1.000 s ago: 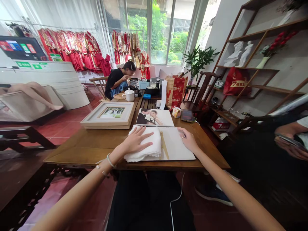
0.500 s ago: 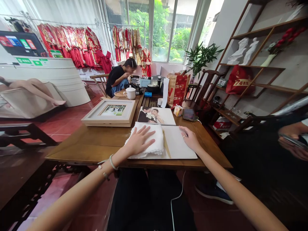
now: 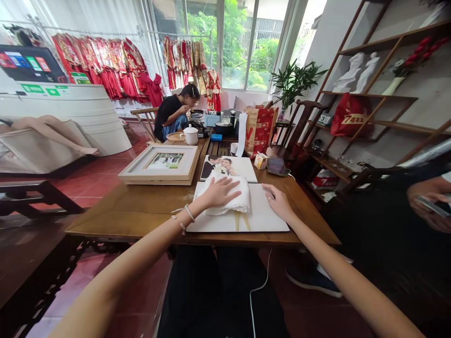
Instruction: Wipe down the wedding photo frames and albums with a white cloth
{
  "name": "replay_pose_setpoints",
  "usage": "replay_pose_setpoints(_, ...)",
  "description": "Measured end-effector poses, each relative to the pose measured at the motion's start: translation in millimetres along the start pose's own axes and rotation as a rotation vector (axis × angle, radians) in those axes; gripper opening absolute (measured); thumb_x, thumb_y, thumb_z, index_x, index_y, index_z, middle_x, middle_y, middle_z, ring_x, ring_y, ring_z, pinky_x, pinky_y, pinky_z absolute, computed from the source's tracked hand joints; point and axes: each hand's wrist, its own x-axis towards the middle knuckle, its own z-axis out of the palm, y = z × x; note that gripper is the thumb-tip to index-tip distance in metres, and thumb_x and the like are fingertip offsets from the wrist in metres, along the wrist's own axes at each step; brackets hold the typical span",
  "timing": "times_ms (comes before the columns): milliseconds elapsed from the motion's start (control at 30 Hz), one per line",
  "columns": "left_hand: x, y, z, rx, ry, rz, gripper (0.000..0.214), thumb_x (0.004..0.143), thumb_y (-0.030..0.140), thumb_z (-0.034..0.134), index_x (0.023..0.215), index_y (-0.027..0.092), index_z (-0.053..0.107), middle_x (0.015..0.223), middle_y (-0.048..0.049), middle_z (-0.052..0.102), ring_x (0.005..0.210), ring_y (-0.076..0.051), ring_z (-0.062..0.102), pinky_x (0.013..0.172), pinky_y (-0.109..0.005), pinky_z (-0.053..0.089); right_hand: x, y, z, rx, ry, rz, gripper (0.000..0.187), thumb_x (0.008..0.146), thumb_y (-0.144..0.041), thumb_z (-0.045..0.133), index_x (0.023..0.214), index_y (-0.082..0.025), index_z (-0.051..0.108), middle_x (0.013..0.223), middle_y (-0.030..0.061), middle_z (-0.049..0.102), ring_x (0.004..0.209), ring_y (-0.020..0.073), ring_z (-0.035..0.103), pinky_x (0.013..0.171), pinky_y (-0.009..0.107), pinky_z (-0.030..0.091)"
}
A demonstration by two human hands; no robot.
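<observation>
A white photo album (image 3: 262, 218) lies shut on the wooden table (image 3: 141, 209) in front of me. My left hand (image 3: 220, 191) lies flat, fingers spread, on a folded white cloth (image 3: 235, 202) near the album's far middle. Gold ribbon ends (image 3: 241, 221) stick out from under the cloth toward me. My right hand (image 3: 279, 200) rests open on the album's right part, fingers flat, a ring on one finger. Beyond the album lies a wedding photo print (image 3: 229, 167).
A framed photo (image 3: 160, 164) sits at the left of the table. A teapot (image 3: 190, 135), a red bag (image 3: 259, 131), a small box (image 3: 260, 161) and a phone (image 3: 277, 166) stand farther back. One person sits at the far end; another person's hand (image 3: 428, 206) holds a phone at right. Shelves line the right wall.
My left hand has slid the cloth from the album's left part toward the far middle, uncovering the left side. My right hand has stayed in place.
</observation>
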Motion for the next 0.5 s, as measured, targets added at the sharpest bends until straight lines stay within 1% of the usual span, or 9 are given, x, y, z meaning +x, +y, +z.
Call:
replay_pose_setpoints(67,7,7,-1.6,0.026,-0.007,0.029,0.057,0.091,0.059,0.024,0.136,0.028,0.039,0.134,-0.0099,0.049,0.126,-0.03,0.038,0.102,-0.057,0.022,0,0,0,-0.005,-0.001,0.004,0.041,0.076,-0.011,0.044,0.113,-0.019,0.059,0.117,0.0096,0.064,0.111,0.0213,0.059,0.1,0.042,0.042)
replay_pose_setpoints(133,13,17,-1.3,0.061,-0.009,0.047,0.058,0.09,0.06,0.027,0.134,0.026,0.042,0.128,-0.0106,0.053,0.121,-0.03,0.042,0.1,-0.054,0.026,0,0,0,-0.007,0.003,0.006,0.04,0.077,-0.012,0.045,0.113,-0.019,0.059,0.117,0.0095,0.064,0.112,0.0213,0.058,0.1,0.042,0.042)
replay_pose_setpoints(233,19,31,1.4,0.107,-0.008,0.048,0.06,0.088,0.06,0.031,0.133,0.022,0.044,0.124,-0.012,0.054,0.117,-0.03,0.044,0.098,-0.049,0.03,0,1,0,-0.003,0.01,-0.002,0.04,0.077,-0.012,0.044,0.113,-0.02,0.059,0.117,0.0091,0.064,0.111,0.0214,0.058,0.1,0.042,0.042)
replay_pose_setpoints(300,21,37,1.3,0.112,-0.016,0.041,0.062,0.088,0.061,0.031,0.134,0.021,0.043,0.127,-0.0129,0.052,0.119,-0.031,0.042,0.1,-0.049,0.029,0,1,0,-0.001,0.01,-0.012,0.04,0.077,-0.013,0.045,0.114,-0.02,0.059,0.116,0.0088,0.065,0.111,0.0212,0.059,0.1,0.042,0.042)
replay_pose_setpoints(333,21,37,0.1,0.101,-0.032,0.042,0.064,0.088,0.062,0.03,0.135,0.021,0.042,0.129,-0.0136,0.05,0.122,-0.031,0.04,0.101,-0.051,0.027,0,1,0,-0.001,0.01,-0.016,0.04,0.077,-0.013,0.045,0.114,-0.02,0.059,0.116,0.0085,0.065,0.111,0.0211,0.059,0.1,0.042,0.042)
replay_pose_setpoints(400,19,33,-4.6,0.058,-0.112,0.061,0.073,0.083,0.069,0.031,0.139,0.022,0.034,0.139,-0.0157,0.041,0.129,-0.034,0.031,0.103,-0.055,0.022,1,1,0,-0.002,0.012,-0.022,0.041,0.077,-0.013,0.045,0.114,-0.021,0.059,0.116,0.0079,0.065,0.11,0.0209,0.059,0.1,0.042,0.042)
replay_pose_setpoints(500,10,19,-12.0,-0.004,-0.284,0.145,0.099,0.067,0.078,0.048,0.146,0.026,0.017,0.151,-0.017,0.017,0.138,-0.038,0.01,0.105,-0.058,0.013,1,1,0,-0.005,0.012,-0.019,0.041,0.077,-0.014,0.045,0.114,-0.021,0.059,0.117,0.0079,0.064,0.11,0.0209,0.059,0.1,0.042,0.042)
